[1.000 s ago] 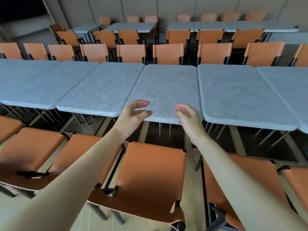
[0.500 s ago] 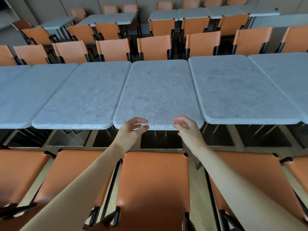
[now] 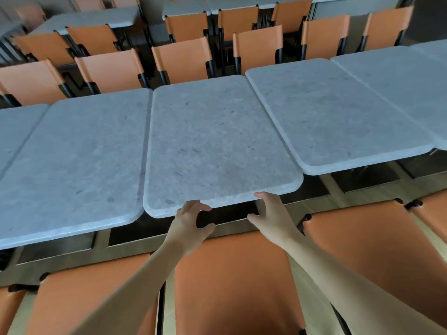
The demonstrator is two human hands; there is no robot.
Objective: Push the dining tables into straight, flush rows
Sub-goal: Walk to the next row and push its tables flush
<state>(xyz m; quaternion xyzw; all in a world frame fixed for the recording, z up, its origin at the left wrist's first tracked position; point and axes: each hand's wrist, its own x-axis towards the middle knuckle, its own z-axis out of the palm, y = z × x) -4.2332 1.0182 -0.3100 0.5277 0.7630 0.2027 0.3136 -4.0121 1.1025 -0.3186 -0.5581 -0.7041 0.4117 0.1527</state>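
The person's left hand [image 3: 187,220] and right hand [image 3: 272,215] both meet the near short edge of the middle grey stone-look rectangular table [image 3: 217,143] with rounded corners. The left hand's fingers curl over that edge near its near-left corner, thumb spread below. The right hand's fingers reach to the edge further right, thumb held out to the side; whether its grip is clamped on the edge cannot be told.

This table's long axis runs away from the person, its far end leaning slightly right. It sits in a row between a matching grey table on the left [image 3: 72,160] and another on the right [image 3: 333,112]. Its left long side lies tight along the left table. Its near edge stands further out toward the person than the right table's near edge, and the left table's near edge reaches nearer still.

An orange leather chair seat [image 3: 237,281] lies just under the forearms, with more orange chairs [image 3: 183,61] beyond the table's far edge.
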